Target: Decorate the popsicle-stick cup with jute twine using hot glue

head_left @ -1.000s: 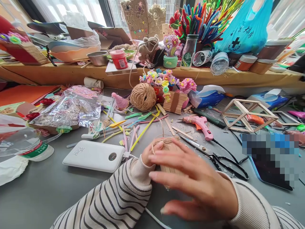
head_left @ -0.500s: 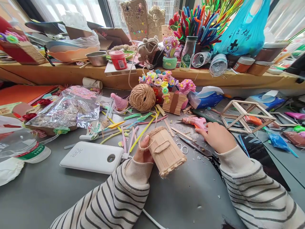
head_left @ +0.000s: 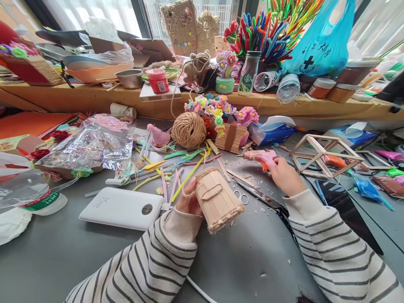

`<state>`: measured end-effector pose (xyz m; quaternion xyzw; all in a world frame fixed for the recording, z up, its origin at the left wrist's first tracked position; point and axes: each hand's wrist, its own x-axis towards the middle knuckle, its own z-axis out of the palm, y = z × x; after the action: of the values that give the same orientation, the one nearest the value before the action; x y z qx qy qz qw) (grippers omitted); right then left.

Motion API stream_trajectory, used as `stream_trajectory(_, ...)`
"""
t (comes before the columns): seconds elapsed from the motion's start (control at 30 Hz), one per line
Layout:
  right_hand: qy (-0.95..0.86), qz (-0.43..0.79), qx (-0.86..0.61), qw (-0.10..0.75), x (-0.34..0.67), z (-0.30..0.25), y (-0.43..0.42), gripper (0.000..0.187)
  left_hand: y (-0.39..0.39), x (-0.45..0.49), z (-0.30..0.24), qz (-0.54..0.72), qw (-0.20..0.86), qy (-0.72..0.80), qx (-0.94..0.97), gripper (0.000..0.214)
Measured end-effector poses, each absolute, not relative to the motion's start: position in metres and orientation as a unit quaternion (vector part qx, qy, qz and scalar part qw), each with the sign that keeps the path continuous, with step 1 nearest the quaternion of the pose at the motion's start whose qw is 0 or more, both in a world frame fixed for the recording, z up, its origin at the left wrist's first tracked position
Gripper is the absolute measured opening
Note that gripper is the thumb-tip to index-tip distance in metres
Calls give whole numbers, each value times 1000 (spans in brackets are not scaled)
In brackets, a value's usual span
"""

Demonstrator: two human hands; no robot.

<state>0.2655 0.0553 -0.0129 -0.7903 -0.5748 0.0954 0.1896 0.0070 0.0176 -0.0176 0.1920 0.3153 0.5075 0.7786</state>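
Twine (head_left: 188, 130), scissors (head_left: 264, 198), wooden sticks (head_left: 241, 178) and a glue gun (head_left: 259, 156) at the littered bench (head_left: 227, 265) mark this as a craft workspace beside a window (head_left: 121, 17).

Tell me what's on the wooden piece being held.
The wooden piece has a twine loop on its face and more twine along both ends. The left hand covers part of one side; the underside is hidden.

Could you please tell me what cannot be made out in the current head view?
All in the head view:
Left hand: some fingers are hidden behind the wooden-stick piece.
The piece's far side: turned away from the camera.
Pink glue gun: its handle is largely covered by the right hand.
Black scissors: handles partly hidden by the right sleeve.
Dark thing: cut off by the bottom edge.
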Motion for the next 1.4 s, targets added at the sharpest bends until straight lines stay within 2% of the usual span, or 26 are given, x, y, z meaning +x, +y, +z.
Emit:
stream_trajectory(0.2, -594, 111, -731, 317, 257, 17, 44, 54, 15, 10, -8, 509, 783, 318, 162, 29)
stream_trajectory(0.3, -620, 40, -708, 334, 241, 33, 29, 60, 14, 12, -13, 516, 772, 323, 181, 33)
stream_trajectory(0.43, -662, -70, -667, 336, 222, 39, 14, 53, 19, 12, -32, 530, 737, 347, 237, 48)
stream_trajectory(0.5, -668, -138, -631, 369, 216, 35, 11, 50, 22, 10, -41, 566, 695, 372, 241, 58)
stream_trajectory(0.57, -673, -188, -595, 397, 212, 30, 10, 45, 22, 8, -45, 553, 701, 378, 246, 63)
stream_trajectory(0.67, -681, -212, -570, 408, 208, 25, 9, 39, 18, 6, -42, 536, 719, 359, 257, 55)
stream_trajectory(0.93, -700, -252, -537, 398, 203, 17, 8, 39, 17, 13, -36, 614, 667, 317, 277, 21)
stream_trajectory(1.1, -701, -253, -530, 405, 200, 16, 8, 38, 19, 15, -43, 621, 660, 313, 285, 28)
stream_trajectory(1.4, -700, -273, -524, 402, 196, 12, 7, 39, 20, 15, -46, 631, 649, 302, 299, 25)
